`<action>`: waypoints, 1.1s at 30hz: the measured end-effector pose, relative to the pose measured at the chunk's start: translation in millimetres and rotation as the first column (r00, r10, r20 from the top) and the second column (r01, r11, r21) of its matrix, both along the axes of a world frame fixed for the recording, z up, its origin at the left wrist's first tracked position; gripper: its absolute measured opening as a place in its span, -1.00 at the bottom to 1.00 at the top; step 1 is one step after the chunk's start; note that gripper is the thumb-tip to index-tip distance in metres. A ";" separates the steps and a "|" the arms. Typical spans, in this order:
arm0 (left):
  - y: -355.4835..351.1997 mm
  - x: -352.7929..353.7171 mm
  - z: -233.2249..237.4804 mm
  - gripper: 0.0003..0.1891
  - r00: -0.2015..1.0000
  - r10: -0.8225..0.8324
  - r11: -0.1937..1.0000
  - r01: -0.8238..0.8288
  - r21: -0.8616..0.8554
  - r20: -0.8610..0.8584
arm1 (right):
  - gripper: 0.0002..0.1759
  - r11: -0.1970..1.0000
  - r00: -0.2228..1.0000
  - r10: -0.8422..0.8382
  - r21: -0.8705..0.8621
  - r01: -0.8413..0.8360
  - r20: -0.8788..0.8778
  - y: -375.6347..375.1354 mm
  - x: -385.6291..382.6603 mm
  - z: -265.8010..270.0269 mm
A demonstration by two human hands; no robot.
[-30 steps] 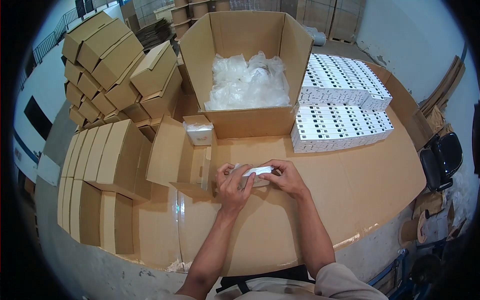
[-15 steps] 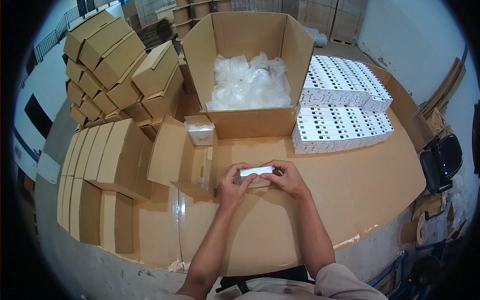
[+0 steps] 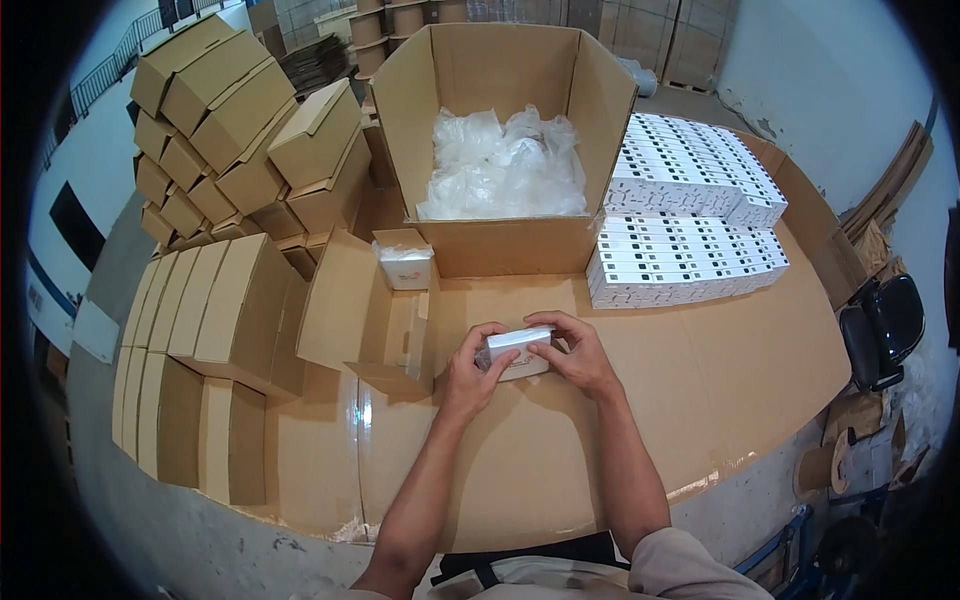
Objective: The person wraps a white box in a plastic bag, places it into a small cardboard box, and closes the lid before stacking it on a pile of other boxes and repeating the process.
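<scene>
Between my two hands is a small white box (image 3: 522, 362) in a clear plastic bag, held just above the cardboard-covered table. My left hand (image 3: 473, 369) grips its left end, where loose film bunches up. On the other end, my right hand (image 3: 574, 356) has its thumb on the front face and its fingers over the top edge. To the left stands an open brown carton (image 3: 345, 300) with its flaps spread. Inside that carton, at the far end, sits another bagged white box (image 3: 407, 270).
A large open carton (image 3: 510, 250) full of clear plastic bags (image 3: 505, 165) stands ahead. Stacked white boxes (image 3: 690, 265) fill the right back. Brown cartons (image 3: 240, 310) line the left side, with more piled cartons (image 3: 225, 115) behind. A black chair (image 3: 882, 325) is beyond the right edge.
The white box has tilted so more of its printed front face shows. Both hands still hold it, with the right fingers shifted slightly up over its top edge.
</scene>
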State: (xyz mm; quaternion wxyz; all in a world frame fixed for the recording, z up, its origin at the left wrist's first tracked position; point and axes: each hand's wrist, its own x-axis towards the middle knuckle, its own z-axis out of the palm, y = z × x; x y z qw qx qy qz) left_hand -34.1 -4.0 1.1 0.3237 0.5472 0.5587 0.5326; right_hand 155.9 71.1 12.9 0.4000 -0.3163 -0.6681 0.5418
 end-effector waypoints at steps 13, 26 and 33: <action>-0.4 -0.5 4.0 -0.54 1.000 -0.024 0.996 0.024 -0.084 -0.004 | -0.71 0.993 0.989 -0.090 0.082 0.081 0.121 -4.6 2.2 3.1; -0.7 -8.6 -3.5 -0.30 0.969 -0.162 0.975 0.129 -0.179 -0.188 | -0.74 0.925 0.923 -0.354 0.091 0.370 -0.152 -0.5 10.1 -1.7; -0.2 -0.2 -10.3 -0.60 0.861 -0.095 0.991 0.127 0.030 -0.500 | -0.68 0.925 0.885 -0.303 0.117 0.363 -0.353 7.7 -16.6 20.8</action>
